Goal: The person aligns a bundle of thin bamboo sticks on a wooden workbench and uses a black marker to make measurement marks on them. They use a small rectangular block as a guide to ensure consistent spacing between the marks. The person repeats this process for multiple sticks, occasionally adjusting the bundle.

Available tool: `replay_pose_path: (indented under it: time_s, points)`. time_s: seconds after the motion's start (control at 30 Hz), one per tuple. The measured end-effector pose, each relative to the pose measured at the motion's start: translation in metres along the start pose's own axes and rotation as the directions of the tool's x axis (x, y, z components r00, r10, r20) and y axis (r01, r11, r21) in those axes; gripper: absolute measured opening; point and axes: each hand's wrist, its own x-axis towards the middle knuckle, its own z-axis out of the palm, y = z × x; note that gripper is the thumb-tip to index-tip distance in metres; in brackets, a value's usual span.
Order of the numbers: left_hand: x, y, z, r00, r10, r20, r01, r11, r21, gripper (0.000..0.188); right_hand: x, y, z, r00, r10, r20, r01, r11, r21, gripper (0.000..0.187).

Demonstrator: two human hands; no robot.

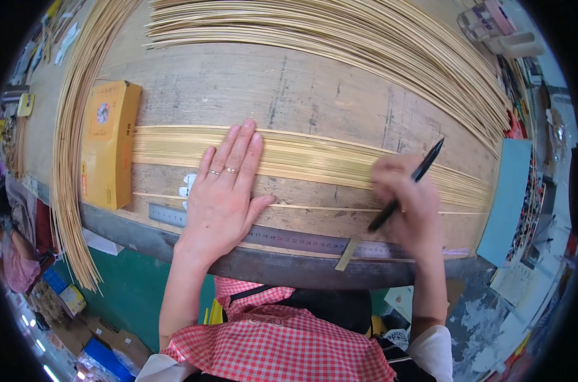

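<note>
A row of printed graduation numbers runs along the metal ruler (295, 241) by the near edge of the bench (206, 79). The yellow box (105, 153) at the left end carries small printed characters and labels. Print on the jar (477, 23) by the far right corner and lettering on the checked apron (276, 347) are too blurred to read.

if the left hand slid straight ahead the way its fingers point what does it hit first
After bare tabletop, the left hand would probably meet the far bundle of thin strips, though heights are hard to judge.
</note>
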Motion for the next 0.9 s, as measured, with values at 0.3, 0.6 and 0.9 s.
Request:
replay_pose_path:
  time_s: [0.3, 0.6, 0.9]
  points:
    - [0.000, 0.000, -0.002, 1.000, -0.009, -0.030, 0.009, 1.000, 0.013, 0.092, -0.069, -0.040, -0.013, 0.919, -0.098, 0.383, 0.171, 0.972, -0.162, 0.032]
    - [0.001, 0.003, -0.001, 1.000, -0.022, -0.007, 0.022, 0.994, 0.108, 0.081, -0.076, -0.025, 0.018, 0.923, -0.343, 0.173, 0.378, 0.891, -0.253, 0.031]
    - [0.000, 0.009, 0.009, 1.000, -0.015, -0.010, 0.016, 0.987, 0.158, 0.075, -0.113, 0.009, -0.002, 0.976, 0.102, -0.193, -0.151, 0.953, -0.264, 0.031]
